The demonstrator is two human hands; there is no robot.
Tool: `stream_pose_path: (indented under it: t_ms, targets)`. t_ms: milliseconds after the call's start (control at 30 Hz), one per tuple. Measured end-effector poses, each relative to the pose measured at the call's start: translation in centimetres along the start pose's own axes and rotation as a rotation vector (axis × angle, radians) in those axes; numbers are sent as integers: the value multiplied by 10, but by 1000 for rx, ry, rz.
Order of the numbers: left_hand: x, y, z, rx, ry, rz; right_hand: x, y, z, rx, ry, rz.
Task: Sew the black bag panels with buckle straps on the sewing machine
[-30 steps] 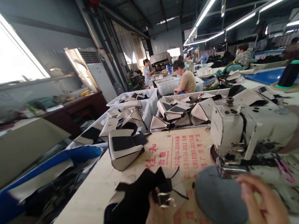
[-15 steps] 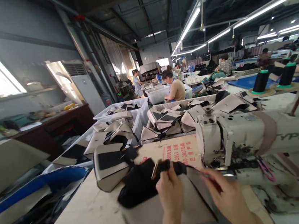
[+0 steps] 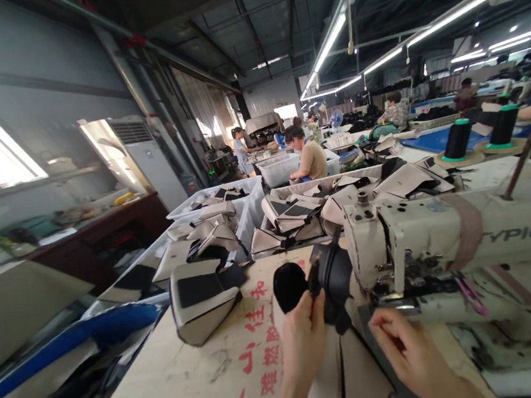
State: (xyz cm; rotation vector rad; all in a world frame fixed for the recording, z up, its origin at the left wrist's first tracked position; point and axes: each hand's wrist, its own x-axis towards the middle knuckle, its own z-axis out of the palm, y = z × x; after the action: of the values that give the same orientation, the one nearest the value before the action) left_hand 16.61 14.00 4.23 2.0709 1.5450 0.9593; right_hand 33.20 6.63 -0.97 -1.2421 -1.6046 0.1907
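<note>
The black fabric piece (image 3: 324, 282) is pinched between the thumb and fingers of the left hand (image 3: 304, 336) and held up just in front of the sewing machine (image 3: 444, 235). The fingers of the right hand (image 3: 405, 353) are curled around the grey edge below — the exact grip cannot be told. A beige-and-black cover (image 3: 200, 300) lies on the cardboard sheet (image 3: 232, 364) to the left.

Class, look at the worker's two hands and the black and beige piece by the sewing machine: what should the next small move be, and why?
Probably slide the black and beige piece rightward under the sewing machine head. The left hand lifts its black folded end just beside the head, while the right hand presses the flat part on the table below the needle area, so the edge seems nearly lined up.
</note>
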Motion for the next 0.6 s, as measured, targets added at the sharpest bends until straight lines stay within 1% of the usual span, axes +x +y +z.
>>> stream_pose_path:
  t_ms: [33, 67, 100, 167, 233, 267, 333, 367, 400, 433, 467, 533, 600]
  targets:
    - [5, 8, -6, -4, 43, 14, 5, -1, -5, -5, -7, -23]
    - [13, 17, -11, -1, 76, 35, 11, -1, -8, -26, 17, -45]
    - [22, 26, -13, 13, 98, 55, 17, -1, -10, -67, 76, -66]
    - [41, 41, -8, 83, 99, 82, 28, -1, -8, -220, 214, -104]
    - [53, 46, 5, 195, 49, 65, 32, -1, -1, -409, 288, -105]
    - [53, 45, 13, 244, 11, 47, 32, -1, 3, -479, 288, -99]
    - [44, 37, 23, 283, -73, 36, 28, 0, 9, -515, 229, -104]
    - [34, 31, 23, 275, -104, 40, 23, 2, 10, -493, 189, -121]
    - [21, 23, 19, 253, -123, 48, 18, 4, 9, -464, 135, -143]
    - [7, 13, 10, 230, -140, 43, 10, 8, 8, -440, 67, -165]
    - [-8, 2, -3, 207, -149, 25, 2, 12, 6, -420, -13, -188]
    - [-37, -26, -39, 130, -210, -1, -18, 22, 1, -376, -149, -251]
    - [-60, -57, -82, 59, -222, -34, -41, 30, -2, -304, -194, -280]
